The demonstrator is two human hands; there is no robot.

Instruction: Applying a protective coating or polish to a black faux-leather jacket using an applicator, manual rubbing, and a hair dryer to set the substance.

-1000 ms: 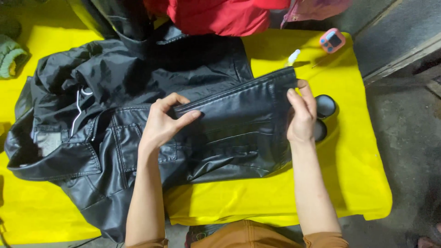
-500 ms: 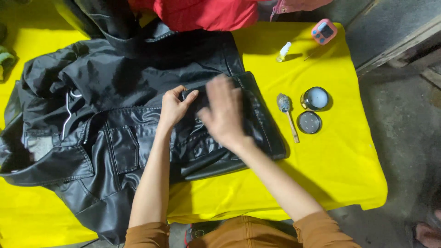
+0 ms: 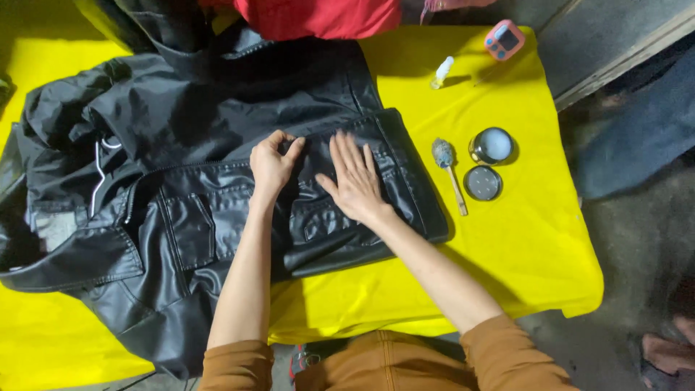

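Observation:
A black leather jacket point(image 3: 181, 181) lies spread over a table covered in yellow cloth point(image 3: 507, 239). My left hand point(image 3: 274, 163) pinches the leather near the jacket's front edge, fingers curled on the material. My right hand point(image 3: 355, 177) lies flat beside it, palm down with fingers spread, pressing the jacket's front panel. The two hands are close together, almost touching.
To the right of the jacket lie a small brush with a wooden handle point(image 3: 449, 170), an open round tin point(image 3: 492, 145) and its lid point(image 3: 483, 182). A small white bottle point(image 3: 441, 71) and a pink timer point(image 3: 504, 39) sit farther back. A red garment point(image 3: 318, 16) is at the top edge.
My right hand has come from the jacket's right edge to its middle, landing flat next to my left hand. The brush and tins are uncovered now.

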